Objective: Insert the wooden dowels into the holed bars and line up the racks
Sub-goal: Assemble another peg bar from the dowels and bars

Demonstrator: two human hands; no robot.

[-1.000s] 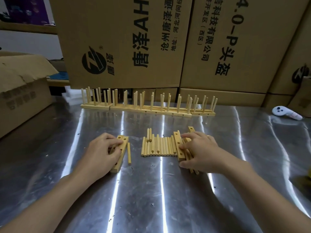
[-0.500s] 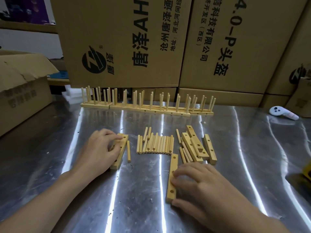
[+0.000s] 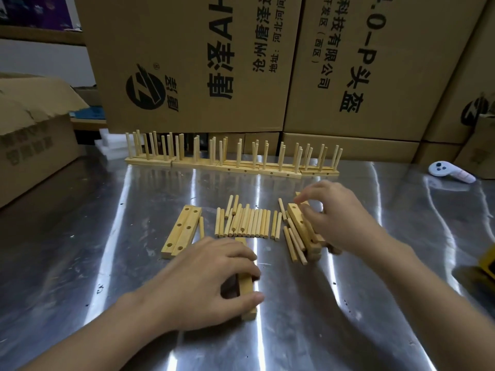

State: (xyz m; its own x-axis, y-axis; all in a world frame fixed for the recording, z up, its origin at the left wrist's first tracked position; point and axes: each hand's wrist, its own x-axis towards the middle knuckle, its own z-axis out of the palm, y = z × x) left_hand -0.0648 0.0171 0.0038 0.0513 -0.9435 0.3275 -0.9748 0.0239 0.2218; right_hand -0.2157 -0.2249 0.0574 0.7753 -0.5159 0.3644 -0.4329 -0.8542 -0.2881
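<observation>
The holed bar (image 3: pixel 247 287) lies on the shiny metal table (image 3: pixel 107 263), close to the person and in the middle. Its long side runs from 6 o'clock to 12 o'clock. The left hand (image 3: pixel 203 285) holds it, fingers bent over the top and the thumb on the side. I cannot see its holes from here.

The loose dowels (image 3: pixel 249 223) lie just past the far end of the bar, at 12 o'clock from the left hand. They lie side by side and point the same way as the bar. The left hand is busy, so I think the right hand (image 3: pixel 340 218) should pick one up. It is also the nearer hand, with the dowels at about 9 o'clock from it.

The right hand is over the pile of bars (image 3: pixel 296 218), at 2 o'clock from the left hand. Its fingers are bent. I cannot tell if they hold anything.

Now the counting. One bar is in the left hand. Two bars (image 3: pixel 182 231) lie side by side at 11 o'clock, with a single dowel (image 3: pixel 201 226) just beside them. The pile has a few bars and some dowels, too mixed up to count. The row has more than fifteen dowels.

At the far edge the finished racks (image 3: pixel 230 164) stand in a line. Behind them are big cardboard boxes (image 3: pixel 187 62). One white controller (image 3: pixel 447 172) lies at 2 o'clock.
</observation>
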